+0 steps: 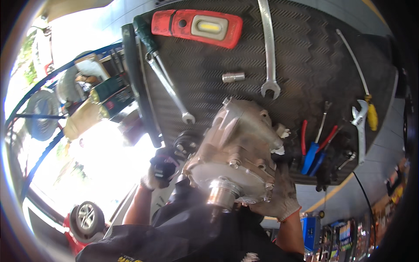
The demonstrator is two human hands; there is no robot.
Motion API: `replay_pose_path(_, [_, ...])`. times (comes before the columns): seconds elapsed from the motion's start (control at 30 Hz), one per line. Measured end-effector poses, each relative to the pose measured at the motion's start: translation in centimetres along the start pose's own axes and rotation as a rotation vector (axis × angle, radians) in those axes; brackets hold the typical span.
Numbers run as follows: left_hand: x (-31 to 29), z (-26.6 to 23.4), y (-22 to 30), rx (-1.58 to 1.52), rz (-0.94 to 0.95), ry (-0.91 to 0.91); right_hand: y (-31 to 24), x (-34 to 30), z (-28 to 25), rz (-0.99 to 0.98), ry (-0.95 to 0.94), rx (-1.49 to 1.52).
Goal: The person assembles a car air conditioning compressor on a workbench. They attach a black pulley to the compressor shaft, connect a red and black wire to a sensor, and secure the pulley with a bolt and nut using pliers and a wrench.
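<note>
Grey metal, dulled with brownish grime, forms the bulky housing (231, 159) in the head view, at the tabletop's (200, 94) near edge; its long axis runs away from the person, a shiny round stub (223, 192) facing them. The gloved right hand (280, 195) is nearer, against its lower right side, fingers mostly hidden, grip unclear; the left hand (161, 169), to its left, is too blurred to tell its fingers' state
</note>
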State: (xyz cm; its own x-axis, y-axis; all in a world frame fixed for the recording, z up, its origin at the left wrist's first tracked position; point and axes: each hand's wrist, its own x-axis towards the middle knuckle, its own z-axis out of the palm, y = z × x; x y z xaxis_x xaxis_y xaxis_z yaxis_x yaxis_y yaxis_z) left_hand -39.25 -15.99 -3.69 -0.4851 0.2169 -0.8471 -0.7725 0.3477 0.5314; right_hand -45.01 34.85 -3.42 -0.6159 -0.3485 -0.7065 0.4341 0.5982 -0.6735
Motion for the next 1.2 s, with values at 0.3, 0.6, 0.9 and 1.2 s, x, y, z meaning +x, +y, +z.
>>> replay_pose_path(0.3, [0.2, 3.2, -0.8, 0.205, -0.015, 0.331, 1.7, 0.3, -0.4, -0.116, -0.055, 0.153])
replay_pose_path(0.6, [-0.1, 5.0, 4.5, -0.416, 0.18, 0.06, 3.4, -0.4, 0.5, -0.168, -0.054, 0.155])
replay_pose_path(0.9, [0.6, 6.3, 6.7, -0.071, 0.118, 0.102, 3.9, -1.3, 1.6, -0.117, -0.098, 0.13])
replay_pose_path(1.2, [1.7, 2.4, 1.3, -0.108, 0.224, 0.025, 3.8, -1.7, 3.0, -0.136, 0.04, 0.104])
